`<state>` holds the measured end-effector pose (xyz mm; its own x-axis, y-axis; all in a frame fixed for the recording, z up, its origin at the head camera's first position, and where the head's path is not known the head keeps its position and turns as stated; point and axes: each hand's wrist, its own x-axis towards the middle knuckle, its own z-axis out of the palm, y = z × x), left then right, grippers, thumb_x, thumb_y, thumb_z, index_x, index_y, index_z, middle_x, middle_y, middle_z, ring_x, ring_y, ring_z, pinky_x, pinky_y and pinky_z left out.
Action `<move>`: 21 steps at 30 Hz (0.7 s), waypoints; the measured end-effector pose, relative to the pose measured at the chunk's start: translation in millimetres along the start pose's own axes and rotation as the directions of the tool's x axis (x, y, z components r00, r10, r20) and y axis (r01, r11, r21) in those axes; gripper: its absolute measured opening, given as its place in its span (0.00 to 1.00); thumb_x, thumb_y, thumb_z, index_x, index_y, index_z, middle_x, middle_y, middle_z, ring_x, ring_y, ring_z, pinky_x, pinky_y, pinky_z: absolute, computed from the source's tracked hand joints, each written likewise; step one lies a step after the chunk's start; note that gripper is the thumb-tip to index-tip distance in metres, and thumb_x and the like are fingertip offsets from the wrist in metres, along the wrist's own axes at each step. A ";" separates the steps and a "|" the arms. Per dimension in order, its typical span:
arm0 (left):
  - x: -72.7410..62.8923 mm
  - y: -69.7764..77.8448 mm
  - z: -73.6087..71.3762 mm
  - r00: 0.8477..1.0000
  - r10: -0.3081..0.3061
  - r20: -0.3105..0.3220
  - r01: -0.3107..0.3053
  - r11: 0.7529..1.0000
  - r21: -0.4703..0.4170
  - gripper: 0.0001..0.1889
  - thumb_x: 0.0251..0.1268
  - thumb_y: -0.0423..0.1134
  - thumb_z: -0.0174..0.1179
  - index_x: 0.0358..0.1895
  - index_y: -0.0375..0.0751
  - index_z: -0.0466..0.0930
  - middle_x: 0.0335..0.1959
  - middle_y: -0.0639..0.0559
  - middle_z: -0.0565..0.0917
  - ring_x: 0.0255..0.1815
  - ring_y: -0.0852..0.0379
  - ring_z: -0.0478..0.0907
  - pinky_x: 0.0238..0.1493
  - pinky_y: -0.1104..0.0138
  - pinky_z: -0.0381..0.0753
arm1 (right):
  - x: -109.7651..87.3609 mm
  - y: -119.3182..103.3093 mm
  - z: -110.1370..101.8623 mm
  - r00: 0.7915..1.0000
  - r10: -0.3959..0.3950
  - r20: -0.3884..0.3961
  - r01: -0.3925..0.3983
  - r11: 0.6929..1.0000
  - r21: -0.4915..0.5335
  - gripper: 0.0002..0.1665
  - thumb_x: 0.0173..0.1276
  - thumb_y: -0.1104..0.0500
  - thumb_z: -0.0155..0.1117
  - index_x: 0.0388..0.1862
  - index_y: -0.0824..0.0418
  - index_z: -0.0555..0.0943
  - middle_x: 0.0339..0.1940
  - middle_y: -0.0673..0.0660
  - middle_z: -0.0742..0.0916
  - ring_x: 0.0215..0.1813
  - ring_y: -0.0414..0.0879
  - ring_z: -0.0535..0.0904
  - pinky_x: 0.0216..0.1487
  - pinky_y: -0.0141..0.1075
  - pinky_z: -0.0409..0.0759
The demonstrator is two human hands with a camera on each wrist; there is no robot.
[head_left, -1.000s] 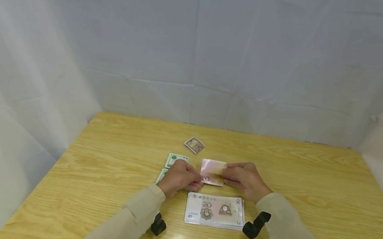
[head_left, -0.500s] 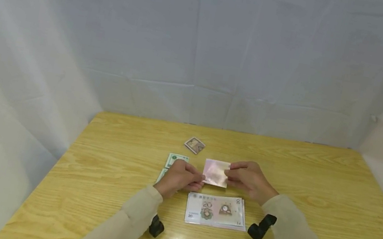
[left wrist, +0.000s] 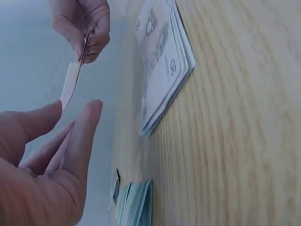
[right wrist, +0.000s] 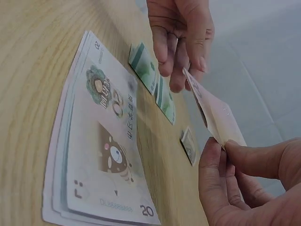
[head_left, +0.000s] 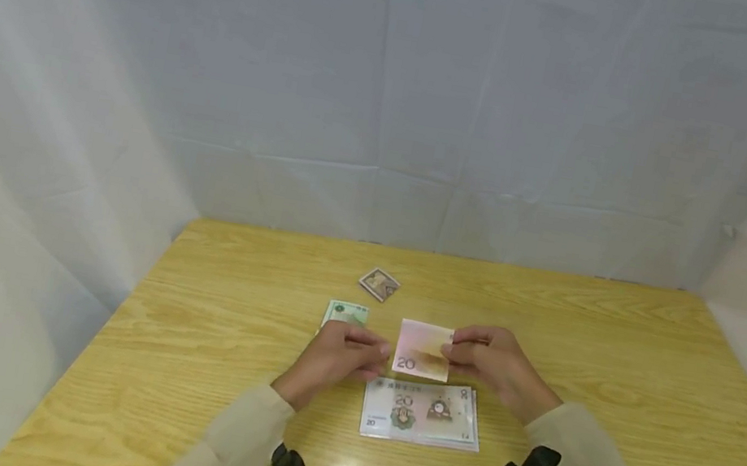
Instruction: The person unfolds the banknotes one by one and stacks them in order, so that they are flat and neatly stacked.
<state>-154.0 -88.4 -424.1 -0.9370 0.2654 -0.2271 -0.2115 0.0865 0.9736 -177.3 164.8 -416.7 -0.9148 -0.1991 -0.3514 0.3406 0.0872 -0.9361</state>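
Observation:
My right hand (head_left: 498, 367) pinches a pinkish folded play banknote (head_left: 419, 346) marked 20 between thumb and fingers, held up above the table. In the right wrist view, the folded note (right wrist: 218, 113) shows its two halves lying close together. My left hand (head_left: 339, 357) is just left of the note, thumb and fingers parted with nothing gripped. In the left wrist view its fingertips (left wrist: 93, 109) lie near the note's end. Below both hands lies a flat stack of 20 notes (head_left: 417, 415), the top one printed with a cartoon animal.
Folded green banknotes (head_left: 347, 312) lie on the wooden table (head_left: 586, 335) behind the left hand, which partly covers them. Farther back is a small folded brown note (head_left: 379, 283). White sheeting (head_left: 424, 109) rises behind the table and at both sides.
The left hand has let go of the pink note's left edge and drawn slightly left. The right hand has moved right and a little nearer with the folded note.

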 end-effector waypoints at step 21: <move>-19.9 -9.7 9.6 0.984 -0.052 0.170 0.097 0.959 -0.266 0.23 0.75 0.33 0.59 0.65 0.20 0.70 0.52 0.33 0.83 0.50 0.47 0.86 0.56 0.63 0.85 | -19.0 21.0 18.3 1.000 -0.002 -0.017 0.002 1.000 -0.009 0.11 0.64 0.68 0.73 0.43 0.72 0.82 0.40 0.62 0.86 0.37 0.47 0.86 0.42 0.37 0.90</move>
<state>-130.7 -85.3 -429.3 -0.8638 0.4200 -0.2785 -0.3673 -0.1464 0.9185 -148.8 152.6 -429.9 -0.9191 -0.1827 -0.3492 0.3370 0.0954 -0.9367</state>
